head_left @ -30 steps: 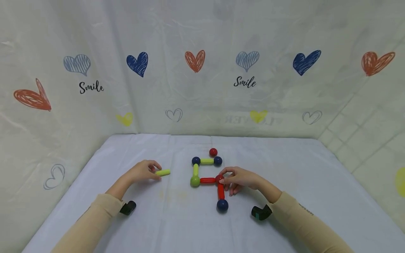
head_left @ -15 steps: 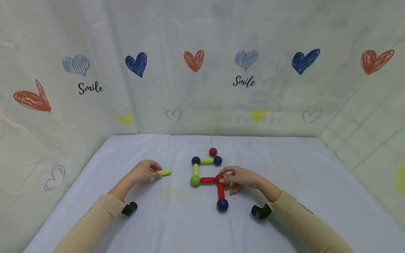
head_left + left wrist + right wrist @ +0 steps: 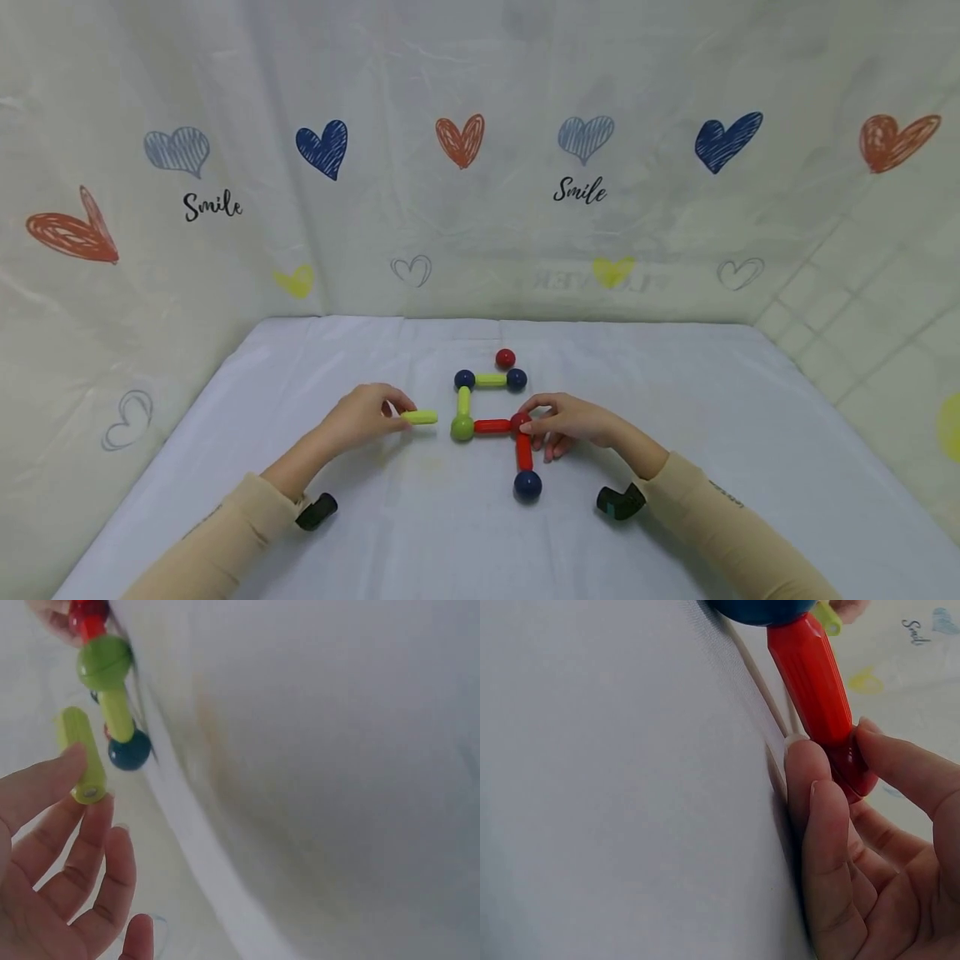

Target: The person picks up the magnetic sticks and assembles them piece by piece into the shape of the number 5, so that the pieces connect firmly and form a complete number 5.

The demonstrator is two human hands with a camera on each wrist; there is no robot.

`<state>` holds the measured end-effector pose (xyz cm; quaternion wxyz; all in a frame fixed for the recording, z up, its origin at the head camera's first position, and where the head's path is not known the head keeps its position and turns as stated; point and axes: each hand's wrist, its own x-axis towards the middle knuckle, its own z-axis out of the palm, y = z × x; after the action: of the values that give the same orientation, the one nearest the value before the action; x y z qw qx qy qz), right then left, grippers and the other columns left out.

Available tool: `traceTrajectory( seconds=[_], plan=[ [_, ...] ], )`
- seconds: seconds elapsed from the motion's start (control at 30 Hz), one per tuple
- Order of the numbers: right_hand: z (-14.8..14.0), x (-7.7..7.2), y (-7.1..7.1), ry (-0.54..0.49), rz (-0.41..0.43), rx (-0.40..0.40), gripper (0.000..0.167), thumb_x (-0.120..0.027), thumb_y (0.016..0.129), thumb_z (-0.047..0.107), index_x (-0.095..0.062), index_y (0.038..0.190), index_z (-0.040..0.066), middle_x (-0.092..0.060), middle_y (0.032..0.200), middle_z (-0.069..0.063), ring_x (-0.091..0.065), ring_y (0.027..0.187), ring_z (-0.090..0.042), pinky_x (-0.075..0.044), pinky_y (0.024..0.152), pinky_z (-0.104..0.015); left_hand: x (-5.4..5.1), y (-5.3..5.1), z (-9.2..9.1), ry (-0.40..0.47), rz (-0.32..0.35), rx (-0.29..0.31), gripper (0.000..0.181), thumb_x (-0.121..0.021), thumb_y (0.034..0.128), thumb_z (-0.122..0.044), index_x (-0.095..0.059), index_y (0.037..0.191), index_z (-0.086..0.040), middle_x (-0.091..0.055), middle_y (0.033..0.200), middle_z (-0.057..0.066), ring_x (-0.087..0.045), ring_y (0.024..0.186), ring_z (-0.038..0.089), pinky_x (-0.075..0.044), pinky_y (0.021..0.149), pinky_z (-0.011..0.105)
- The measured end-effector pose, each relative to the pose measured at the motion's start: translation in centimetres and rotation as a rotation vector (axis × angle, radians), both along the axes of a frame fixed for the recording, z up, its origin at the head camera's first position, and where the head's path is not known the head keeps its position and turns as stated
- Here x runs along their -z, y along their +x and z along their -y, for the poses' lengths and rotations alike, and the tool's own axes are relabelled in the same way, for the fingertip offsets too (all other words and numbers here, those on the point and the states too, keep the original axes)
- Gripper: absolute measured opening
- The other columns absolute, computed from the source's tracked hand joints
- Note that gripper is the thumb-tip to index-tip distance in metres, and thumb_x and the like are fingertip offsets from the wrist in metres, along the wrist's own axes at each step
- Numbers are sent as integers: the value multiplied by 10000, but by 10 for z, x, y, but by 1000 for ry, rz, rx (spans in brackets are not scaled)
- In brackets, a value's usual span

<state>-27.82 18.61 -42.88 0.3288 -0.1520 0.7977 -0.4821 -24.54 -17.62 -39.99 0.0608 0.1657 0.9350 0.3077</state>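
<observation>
My left hand pinches a yellow-green rod between thumb and fingers, its free end pointing at the green ball with a gap between. In the left wrist view the rod shows a round metal spot on its end. My right hand grips the red ball of a ball-and-rod figure on the table. From that ball one red rod runs to the green ball, another to a dark blue ball. Yellow-green rods link the green ball to two more dark blue balls.
A loose red ball lies behind the figure, close to the far dark blue ball. Black wrist devices sit under both sleeves. The white-covered table ends at a hanging cloth printed with hearts.
My left hand has moved right with the yellow-green rod, bringing it closer to the green ball. The right hand and the figure have stayed in place.
</observation>
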Motion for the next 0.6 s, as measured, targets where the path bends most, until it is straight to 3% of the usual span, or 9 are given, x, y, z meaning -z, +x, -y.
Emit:
traceTrajectory(
  seconds=[0.2,0.43,0.6],
  plan=[
    [0,0,1,1,-3,2,362,-668,1014,237,-586,1321,64,-685,841,-96,-653,604,-165,-546,614,-246,2,14,-17,19,-13,58,182,-832,861,-131,-808,1042,-137,-659,881,-79,-547,769,129,-451,632,285],
    [0,0,1,-9,8,0,344,-662,1019,227,-580,1308,61,-685,837,-99,-651,596,-161,-547,612,-241,10,29,-34,42,38,168,166,-833,857,-122,-815,1020,-144,-684,903,-105,-570,783,122,-482,639,264],
    [-1,0,0,-12,3,-4,351,-664,1017,231,-580,1311,59,-682,843,-101,-648,600,-162,-548,617,-242,11,34,-50,27,76,246,147,-843,849,-137,-813,990,-164,-661,862,-128,-580,751,104,-490,635,259]
  ],
)
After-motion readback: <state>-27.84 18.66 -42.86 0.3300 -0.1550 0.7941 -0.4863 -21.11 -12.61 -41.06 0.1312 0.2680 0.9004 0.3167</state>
